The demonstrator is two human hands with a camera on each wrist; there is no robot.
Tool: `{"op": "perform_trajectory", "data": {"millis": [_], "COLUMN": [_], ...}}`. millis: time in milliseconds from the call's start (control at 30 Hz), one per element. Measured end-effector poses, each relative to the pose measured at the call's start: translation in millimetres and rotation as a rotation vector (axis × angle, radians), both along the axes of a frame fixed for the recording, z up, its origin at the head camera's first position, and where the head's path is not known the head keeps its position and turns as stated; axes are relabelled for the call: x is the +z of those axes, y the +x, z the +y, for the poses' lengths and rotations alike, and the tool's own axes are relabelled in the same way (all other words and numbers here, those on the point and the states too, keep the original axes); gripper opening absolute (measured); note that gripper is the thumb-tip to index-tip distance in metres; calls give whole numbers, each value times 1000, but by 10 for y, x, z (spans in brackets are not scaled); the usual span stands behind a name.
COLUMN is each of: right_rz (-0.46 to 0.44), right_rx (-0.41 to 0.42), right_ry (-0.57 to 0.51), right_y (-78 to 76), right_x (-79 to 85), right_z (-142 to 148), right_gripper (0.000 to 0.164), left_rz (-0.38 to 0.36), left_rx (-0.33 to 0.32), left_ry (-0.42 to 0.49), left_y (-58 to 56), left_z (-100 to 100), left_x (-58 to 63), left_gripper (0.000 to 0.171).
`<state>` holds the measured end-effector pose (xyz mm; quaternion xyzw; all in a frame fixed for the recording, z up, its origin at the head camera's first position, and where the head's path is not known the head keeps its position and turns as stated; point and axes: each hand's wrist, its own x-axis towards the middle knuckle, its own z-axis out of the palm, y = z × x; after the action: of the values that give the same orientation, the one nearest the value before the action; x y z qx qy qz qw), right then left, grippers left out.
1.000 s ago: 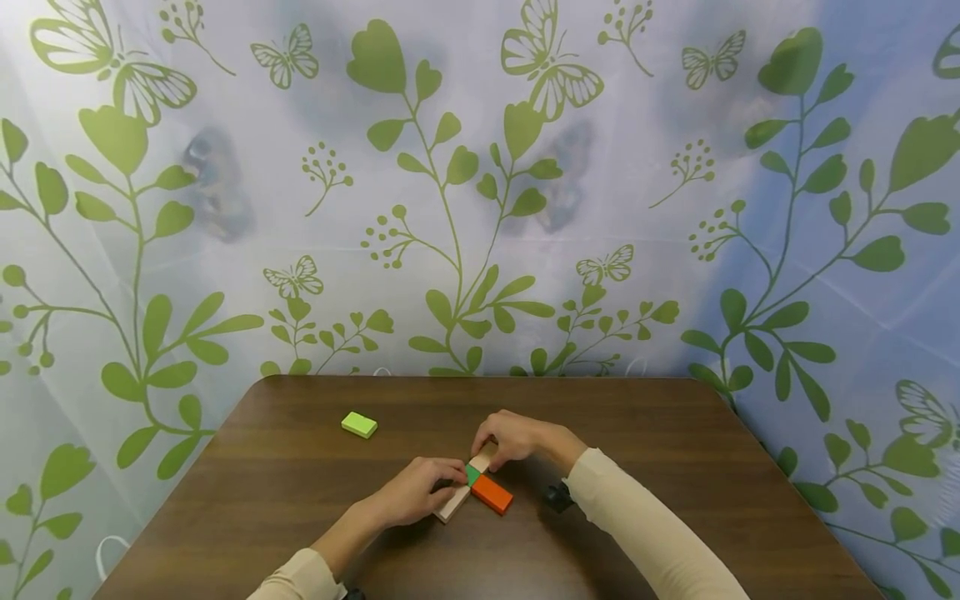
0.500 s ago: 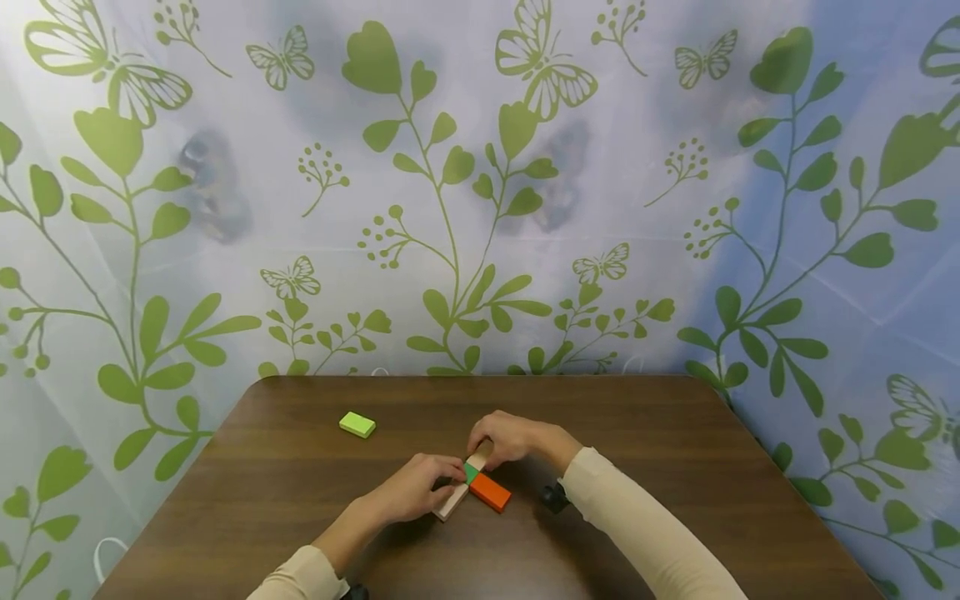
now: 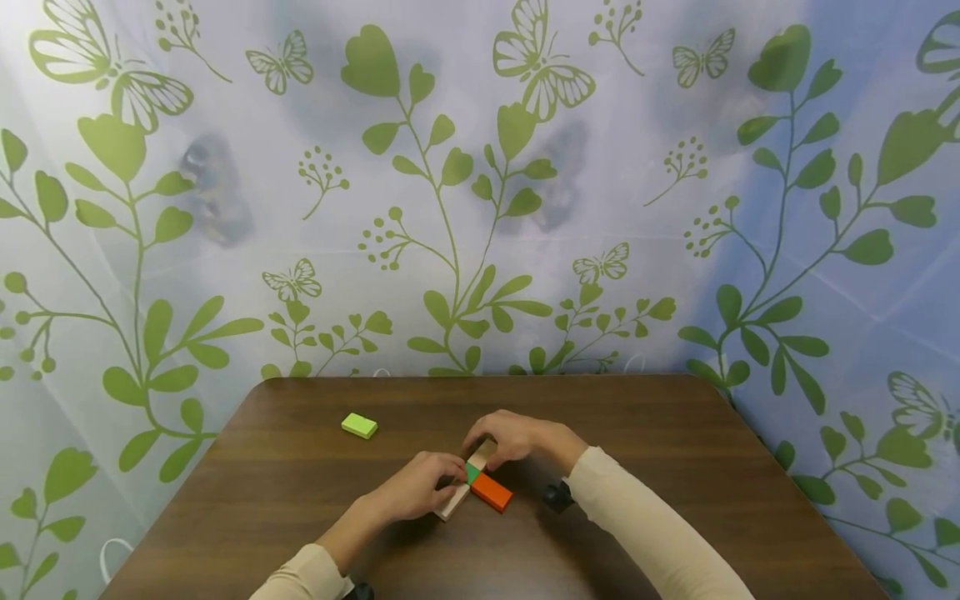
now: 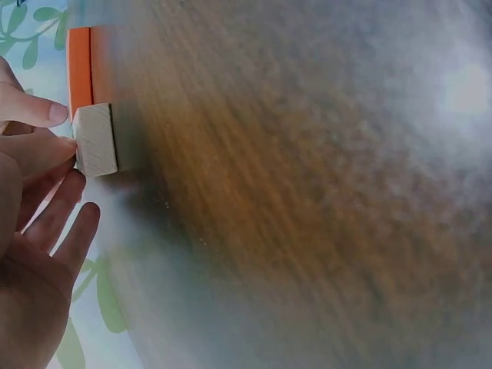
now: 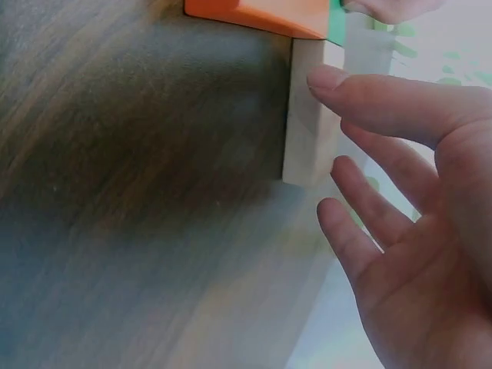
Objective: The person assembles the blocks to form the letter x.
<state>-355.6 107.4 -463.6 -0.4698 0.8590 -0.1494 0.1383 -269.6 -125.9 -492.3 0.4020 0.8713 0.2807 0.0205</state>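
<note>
Several small blocks lie joined on the brown table. A green block [image 3: 472, 473] is at their middle. An orange block [image 3: 491, 492] runs from it toward the lower right. My left hand [image 3: 420, 492] holds the near plain wooden block [image 3: 453, 503]; its thumb is on the block and the index fingertip reaches the green one, partly hiding both. My right hand [image 3: 513, 435] holds the far plain wooden block [image 5: 305, 131], thumb along its side and index finger behind it. In the left wrist view, the near wooden block [image 4: 96, 140] shows its end, against the orange block [image 4: 80, 69].
A lime-green block [image 3: 360, 425] lies apart, toward the back left of the wooden table [image 3: 637, 417]. Behind the table hangs a curtain [image 3: 480, 208] printed with leaves and butterflies. A dark wrist device [image 3: 557, 497] sits under the right cuff.
The right hand's index finger has shifted slightly left and away from the far wooden block's edge. Both hands otherwise stay in place, and the blocks keep their arrangement.
</note>
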Motion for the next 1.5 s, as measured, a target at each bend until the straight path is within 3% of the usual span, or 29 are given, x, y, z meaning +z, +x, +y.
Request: {"op": "perform_trajectory", "data": {"millis": [300, 667, 933, 1167, 1333, 1500], "right_rz": [90, 159, 149, 126, 113, 114], "right_rx": [-77, -36, -22, -75, -94, -99], "right_ry": [-109, -189, -163, -112, -100, -93], "right_y": [98, 302, 391, 443, 462, 466], "right_x": [38, -32, -119, -225, -270, -281], "right_z": [96, 205, 213, 227, 233, 240], "right_gripper": [26, 31, 40, 44, 41, 35], "left_rz": [-1, 97, 120, 138, 111, 130], "left_rx": [43, 175, 265, 349, 379, 405], "left_ry": [42, 179, 201, 264, 293, 311], "left_y": [4, -4, 15, 0, -22, -31], "left_z": [-59, -431, -783, -1077, -1205, -1281], "left_x": [39, 170, 266, 336, 345, 356], "left_gripper": [17, 24, 22, 22, 25, 26]}}
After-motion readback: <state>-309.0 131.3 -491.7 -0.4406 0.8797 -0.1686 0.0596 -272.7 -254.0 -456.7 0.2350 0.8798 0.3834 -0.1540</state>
